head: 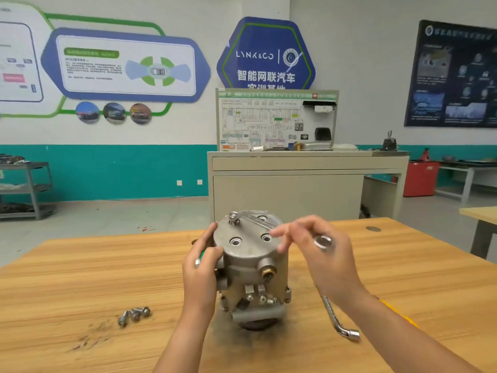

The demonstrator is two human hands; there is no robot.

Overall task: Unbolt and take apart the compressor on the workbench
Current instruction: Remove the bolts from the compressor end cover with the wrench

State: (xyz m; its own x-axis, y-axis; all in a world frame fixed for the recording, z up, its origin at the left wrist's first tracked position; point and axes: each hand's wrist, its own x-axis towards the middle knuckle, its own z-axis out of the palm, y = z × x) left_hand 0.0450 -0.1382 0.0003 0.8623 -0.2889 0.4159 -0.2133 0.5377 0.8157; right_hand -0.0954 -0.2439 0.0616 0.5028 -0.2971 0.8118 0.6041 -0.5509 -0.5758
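Grey cast-metal compressor [252, 265] stood upright on light wooden desk [80, 278]. Three steel bolts [134, 314] lay at its 8 o'clock. Last bolt [234, 218] sat in round cover [250, 230] at 11 o'clock. Left hand [201, 265] grip clasped compressor. Right hand [322, 254] grip pinched L-shaped socket wrench [338, 319]. Cover still on.

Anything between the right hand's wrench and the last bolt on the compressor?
Nothing visible. The bolt stands exposed at the far left of the compressor top; the wrench in the right hand hovers to its right, only that hand's own fingers between.

One head-worn wide-angle view; close above the bench [80, 278] near edge; faces forward, slightly down, toward the far wall [121, 170].
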